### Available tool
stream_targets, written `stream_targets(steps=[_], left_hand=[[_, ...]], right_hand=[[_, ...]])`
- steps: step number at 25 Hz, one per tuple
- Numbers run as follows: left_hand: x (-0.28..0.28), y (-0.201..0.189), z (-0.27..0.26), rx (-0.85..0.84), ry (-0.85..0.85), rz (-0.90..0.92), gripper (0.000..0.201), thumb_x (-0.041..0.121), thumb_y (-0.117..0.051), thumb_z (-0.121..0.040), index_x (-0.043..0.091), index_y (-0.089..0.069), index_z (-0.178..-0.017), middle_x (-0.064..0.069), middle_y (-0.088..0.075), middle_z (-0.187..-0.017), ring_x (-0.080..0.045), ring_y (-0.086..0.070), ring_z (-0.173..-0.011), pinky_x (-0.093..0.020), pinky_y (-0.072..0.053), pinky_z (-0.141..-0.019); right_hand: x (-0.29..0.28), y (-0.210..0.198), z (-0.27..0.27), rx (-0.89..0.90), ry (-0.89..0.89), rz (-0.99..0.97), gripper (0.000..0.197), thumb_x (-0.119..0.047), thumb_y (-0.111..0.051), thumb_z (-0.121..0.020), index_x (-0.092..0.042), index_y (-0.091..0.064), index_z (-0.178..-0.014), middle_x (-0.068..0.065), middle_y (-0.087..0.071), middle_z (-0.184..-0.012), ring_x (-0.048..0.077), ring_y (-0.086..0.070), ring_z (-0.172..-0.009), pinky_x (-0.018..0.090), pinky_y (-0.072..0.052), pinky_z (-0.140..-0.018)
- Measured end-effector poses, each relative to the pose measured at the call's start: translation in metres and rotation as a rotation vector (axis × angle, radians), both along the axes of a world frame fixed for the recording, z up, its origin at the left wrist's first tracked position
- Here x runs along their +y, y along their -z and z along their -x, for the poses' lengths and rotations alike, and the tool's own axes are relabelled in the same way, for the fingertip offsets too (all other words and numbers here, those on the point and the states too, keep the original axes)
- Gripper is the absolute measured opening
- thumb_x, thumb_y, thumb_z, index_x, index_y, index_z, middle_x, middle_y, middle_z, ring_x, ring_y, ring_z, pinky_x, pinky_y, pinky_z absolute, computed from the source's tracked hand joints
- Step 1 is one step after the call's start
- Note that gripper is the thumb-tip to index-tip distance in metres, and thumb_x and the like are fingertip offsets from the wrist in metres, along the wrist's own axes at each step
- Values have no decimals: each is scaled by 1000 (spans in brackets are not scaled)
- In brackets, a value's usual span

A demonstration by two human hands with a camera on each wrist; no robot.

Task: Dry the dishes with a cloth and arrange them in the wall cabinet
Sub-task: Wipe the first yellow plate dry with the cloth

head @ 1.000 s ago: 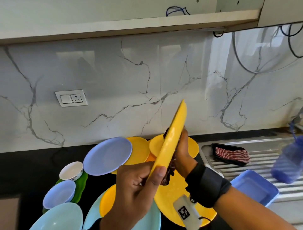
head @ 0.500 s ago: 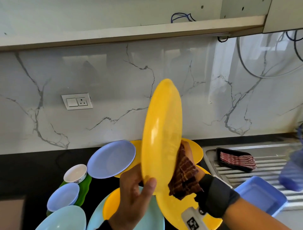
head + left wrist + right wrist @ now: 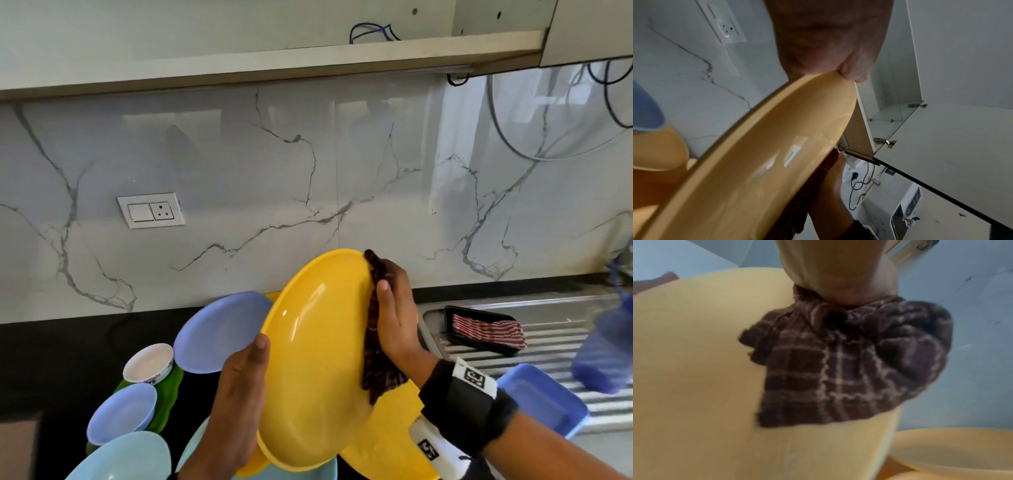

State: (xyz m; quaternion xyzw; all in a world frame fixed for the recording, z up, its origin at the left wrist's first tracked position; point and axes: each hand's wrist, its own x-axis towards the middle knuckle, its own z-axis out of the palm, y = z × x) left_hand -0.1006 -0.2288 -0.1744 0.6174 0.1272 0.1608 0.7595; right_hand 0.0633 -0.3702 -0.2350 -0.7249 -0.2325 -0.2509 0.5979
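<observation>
A: What has the left hand [image 3: 239,401] got?

B: The yellow plate [image 3: 318,359], held up above the counter [image 3: 68,346] and tilted, its hollow side facing the camera. The thumb lies over the left rim; the other fingers are hidden behind the plate, so I cannot tell how they curl.

A: And the right hand [image 3: 394,308]?

B: It clasps the plate's right rim through a dark checked cloth [image 3: 376,370]. The thumb lies on the cloth at the front and the fingers wrap round the rim behind it. The cloth's loose end hangs down below the palm.

A: Does the right wrist view agree?

B: Yes, the cloth [image 3: 849,361] is bunched under the hand against the plate [image 3: 705,369], though the picture is blurred.

A: Where are the other dishes?

B: On the counter below: a violet plate [image 3: 219,332] leaning just behind the left hand, a white bowl [image 3: 149,363], a small violet bowl [image 3: 121,413], pale blue plates [image 3: 120,459] at the bottom edge, and more yellow plates [image 3: 387,442] under the held one.

A: The cabinet?

B: Its underside [image 3: 239,58] runs along the top. In the left wrist view a door [image 3: 941,146] stands open.

A: To the right?

B: A steel drainboard [image 3: 555,329] with a black tray [image 3: 479,329] holding a striped cloth, and a blue container [image 3: 541,401].
</observation>
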Motion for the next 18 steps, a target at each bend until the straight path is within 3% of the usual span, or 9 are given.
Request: stream_targets(steps=[2,3,4,6,9,12,14,16,18], left_hand=[[-3,4,-8,-35,-28,4,78,95,-55,-28,26,-61,-62,16,-60,-44,5,-57,-40,-25,-46,-54],[0,10,-11,-58,-53,-11,88,98,-58,-15,22,-65,-60,11,-63,-48,-1,-60,-45,-24,-48,-49],[4,16,-15,-78,-68,-42,89,98,-58,-14,23,-70,-59,6,-66,-54,-10,-63,-54,-23,-50,-48],[9,22,-16,-133,-33,-83,81,101,-56,-29,31,-76,-66,2,-71,-71,-22,-65,-73,-27,-53,-58],[8,24,-14,-136,89,-54,108,103,-47,-35,17,-77,-92,-6,-76,-94,-20,-73,-90,-25,-57,-65],[4,25,-15,-184,93,-138,105,101,-48,-44,12,-76,-94,-10,-76,-95,-25,-73,-92,-36,-59,-69],[4,21,-16,-246,16,-267,84,98,-47,-54,20,-74,-72,-4,-72,-74,-18,-69,-74,-30,-52,-65],[2,14,-16,-227,-81,-326,71,100,-47,-49,29,-49,-46,9,-40,-46,-2,-40,-46,-21,-28,-48],[-2,11,-16,-203,-128,-356,72,100,-49,-45,30,-33,-40,9,-20,-42,-2,-19,-40,-19,-13,-44]], right_hand=[[13,-8,15,-237,-21,34,58,-61,-18,-99,-28,-41,-140,-3,-40,-146,21,-33,-141,44,-29,-113],[20,-11,24,-344,-47,88,59,-57,-17,-100,-22,-39,-142,1,-35,-151,29,-25,-145,51,-23,-115],[27,-12,33,-440,-85,161,58,-54,-17,-101,-18,-39,-142,6,-32,-153,34,-20,-147,56,-19,-115],[37,-8,52,-646,-171,338,57,-51,-17,-102,-17,-43,-139,9,-34,-153,38,-20,-146,63,-14,-114],[42,13,63,-873,-225,476,52,-51,-20,-101,-21,-54,-127,5,-42,-147,35,-28,-144,66,-10,-113],[42,9,52,-931,-231,434,49,-51,-22,-100,-22,-56,-122,4,-46,-143,32,-32,-143,67,-9,-112],[42,-5,44,-899,-179,343,50,-51,-21,-100,-22,-55,-124,5,-46,-141,32,-30,-144,68,-9,-112],[40,-19,41,-772,-142,251,52,-52,-20,-101,-20,-53,-126,6,-45,-142,33,-28,-144,68,-8,-112],[37,-29,34,-563,-114,137,52,-54,-20,-101,-21,-49,-130,4,-44,-143,30,-25,-146,67,-8,-113]])
